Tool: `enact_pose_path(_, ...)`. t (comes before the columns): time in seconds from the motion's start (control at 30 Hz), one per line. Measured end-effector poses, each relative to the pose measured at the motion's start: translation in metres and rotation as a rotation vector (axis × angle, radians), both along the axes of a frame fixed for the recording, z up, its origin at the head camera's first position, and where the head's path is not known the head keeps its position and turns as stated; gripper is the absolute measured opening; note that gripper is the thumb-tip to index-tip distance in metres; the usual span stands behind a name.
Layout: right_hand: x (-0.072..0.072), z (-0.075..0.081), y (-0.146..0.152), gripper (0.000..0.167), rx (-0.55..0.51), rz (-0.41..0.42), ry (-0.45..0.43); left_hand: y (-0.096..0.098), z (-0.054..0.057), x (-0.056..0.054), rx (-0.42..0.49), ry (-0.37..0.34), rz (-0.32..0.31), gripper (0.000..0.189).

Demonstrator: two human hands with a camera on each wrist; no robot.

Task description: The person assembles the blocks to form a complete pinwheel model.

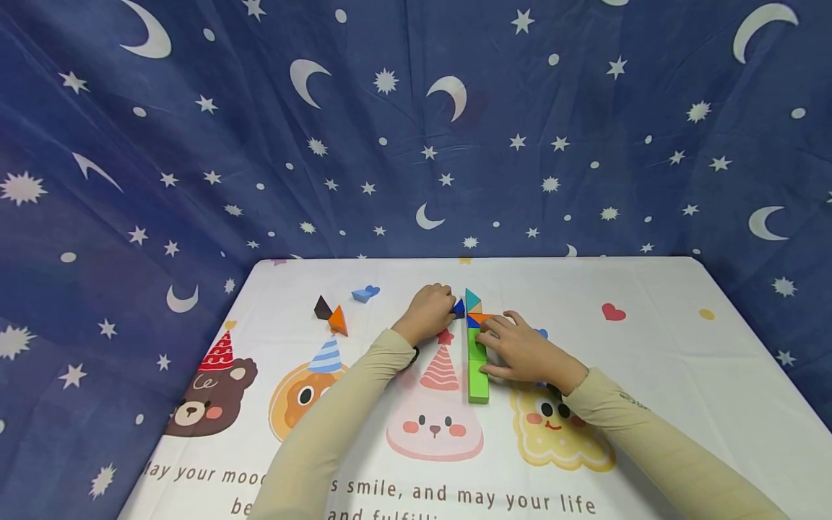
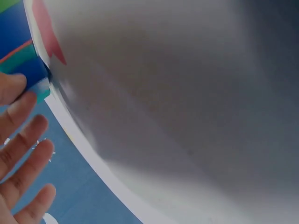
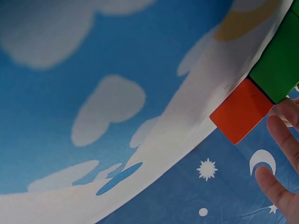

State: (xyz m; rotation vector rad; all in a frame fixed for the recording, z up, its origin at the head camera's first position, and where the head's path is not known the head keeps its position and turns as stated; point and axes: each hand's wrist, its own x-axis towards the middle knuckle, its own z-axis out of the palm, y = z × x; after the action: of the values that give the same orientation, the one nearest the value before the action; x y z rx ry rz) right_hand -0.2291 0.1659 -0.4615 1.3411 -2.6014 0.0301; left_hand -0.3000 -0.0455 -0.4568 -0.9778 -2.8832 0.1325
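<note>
My left hand [image 1: 427, 312] pinches a dark blue triangular block [image 1: 458, 309] at the left of a row of blocks. In the left wrist view its thumb and index finger meet at the blue block [image 2: 36, 74], and the other fingers are spread. The row has two bright green blocks [image 1: 478, 386] end to end, then blue and orange pieces, with a tan piece [image 1: 477, 308] and a teal triangle [image 1: 471, 298] at the far end. My right hand [image 1: 523, 350] rests against the row's right side, fingertips at the green blocks. An orange block [image 3: 241, 111] adjoins the green in the right wrist view.
To the left lie a black triangular block [image 1: 322, 308], an orange one [image 1: 338, 321] and a light blue one [image 1: 361, 295]. A white cloth printed with cartoon figures covers the table [image 1: 650, 347]. A dark blue star curtain [image 1: 494, 195] hangs behind it.
</note>
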Motion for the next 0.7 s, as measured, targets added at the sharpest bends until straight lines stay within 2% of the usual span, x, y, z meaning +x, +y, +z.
enact_pose_path(0.13,0.0003,0.0001,-0.0004,0.049,0.006,-0.007,-0.001,-0.0012,0.0001,0.0003,-0.008,0.009,0.046,0.027)
enact_pose_path(0.3,0.0007,0.0004,-0.0009,0.049,0.012,-0.011,-0.011,-0.0043,-0.0014,0.0004,0.069,0.039,0.080,0.020)
enact_pose_path(0.4,0.0008,0.0005,-0.0010,0.049,0.013,-0.010,-0.016,-0.0058,-0.0018,0.0002,0.104,0.043,0.058,0.029)
enact_pose_path(0.5,0.0004,0.0007,-0.0007,0.048,0.010,-0.008,-0.019,-0.0061,-0.0019,-0.0003,0.096,0.026,0.024,0.039)
enact_pose_path(0.7,0.0003,0.0011,-0.0003,0.048,0.002,-0.004,-0.012,-0.0041,-0.0013,-0.0014,0.067,0.013,0.020,0.030)
